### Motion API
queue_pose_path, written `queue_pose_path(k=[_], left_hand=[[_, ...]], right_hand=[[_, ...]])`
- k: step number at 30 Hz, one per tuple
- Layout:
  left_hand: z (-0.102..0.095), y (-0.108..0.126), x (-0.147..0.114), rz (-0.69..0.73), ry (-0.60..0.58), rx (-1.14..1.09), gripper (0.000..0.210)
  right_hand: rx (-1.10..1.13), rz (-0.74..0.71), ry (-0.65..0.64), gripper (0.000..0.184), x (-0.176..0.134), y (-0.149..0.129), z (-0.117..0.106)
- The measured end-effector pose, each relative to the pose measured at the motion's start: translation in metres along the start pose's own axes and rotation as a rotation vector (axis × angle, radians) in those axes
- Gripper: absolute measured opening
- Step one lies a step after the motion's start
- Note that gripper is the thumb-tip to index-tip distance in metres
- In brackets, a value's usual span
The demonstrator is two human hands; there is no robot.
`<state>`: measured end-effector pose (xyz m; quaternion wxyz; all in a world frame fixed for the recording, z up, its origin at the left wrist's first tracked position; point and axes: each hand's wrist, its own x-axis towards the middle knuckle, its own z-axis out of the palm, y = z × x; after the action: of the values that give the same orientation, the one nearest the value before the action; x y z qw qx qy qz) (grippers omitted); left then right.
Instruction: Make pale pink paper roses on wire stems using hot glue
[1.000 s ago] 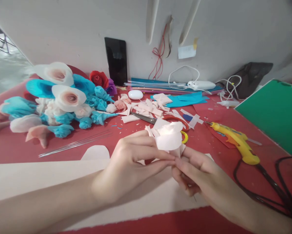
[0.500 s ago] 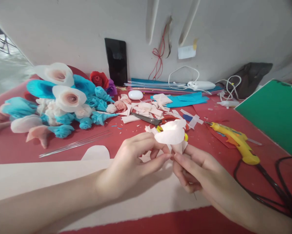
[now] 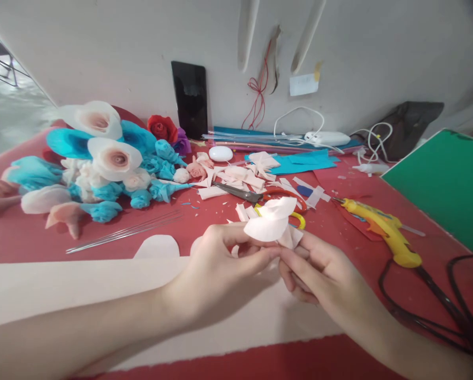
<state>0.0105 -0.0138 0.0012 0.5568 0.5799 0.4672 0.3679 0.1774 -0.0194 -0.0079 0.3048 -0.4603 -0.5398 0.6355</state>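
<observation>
A pale pink paper flower (image 3: 271, 220) is held between my two hands, over a long sheet of pale paper (image 3: 141, 311). My left hand (image 3: 224, 258) pinches the flower's base from the left, thumb and fingers closed. From the right, my right hand (image 3: 319, 269) grips the same base, its thumb tip meeting the left thumb. The hands hide the lower end of the flower. Just behind it lie scissors (image 3: 242, 194) with red and yellow handles, among pale pink paper scraps (image 3: 236, 177). A rounded paper petal (image 3: 158, 247) rests at the sheet's back edge.
Finished paper flowers (image 3: 117, 158) are heaped at the left, with thin wires (image 3: 121, 232) before them. A yellow glue gun (image 3: 382, 227) with a black cord lies at the right, near a green board (image 3: 445, 184). Against the wall leans a black phone (image 3: 191, 100).
The flower has tilted and shifted slightly left and down in my fingers. My left fingers have moved further under it, and the wire end below my right hand no longer shows.
</observation>
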Motion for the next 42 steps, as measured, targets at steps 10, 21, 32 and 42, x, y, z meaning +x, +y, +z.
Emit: queue_pose_path(k=[10, 21, 32, 42], left_hand=[[-0.020, 0.004, 0.013, 0.104, 0.005, 0.258, 0.020], [-0.056, 0.005, 0.038, 0.230, 0.001, 0.704, 0.031], [-0.068, -0.005, 0.043, 0.214, 0.144, 0.768, 0.046], [-0.032, 0.011, 0.024, 0.094, -0.152, 0.305, 0.017]], right_hand=[[0.084, -0.054, 0.107, 0.027, 0.002, -0.008, -0.010], [0.217, 0.017, 0.079, 0.028, 0.009, -0.003, -0.009], [0.227, 0.068, 0.036, 0.026, 0.010, 0.006, -0.010], [0.145, -0.095, -0.005, 0.028, 0.000, -0.003, -0.004]])
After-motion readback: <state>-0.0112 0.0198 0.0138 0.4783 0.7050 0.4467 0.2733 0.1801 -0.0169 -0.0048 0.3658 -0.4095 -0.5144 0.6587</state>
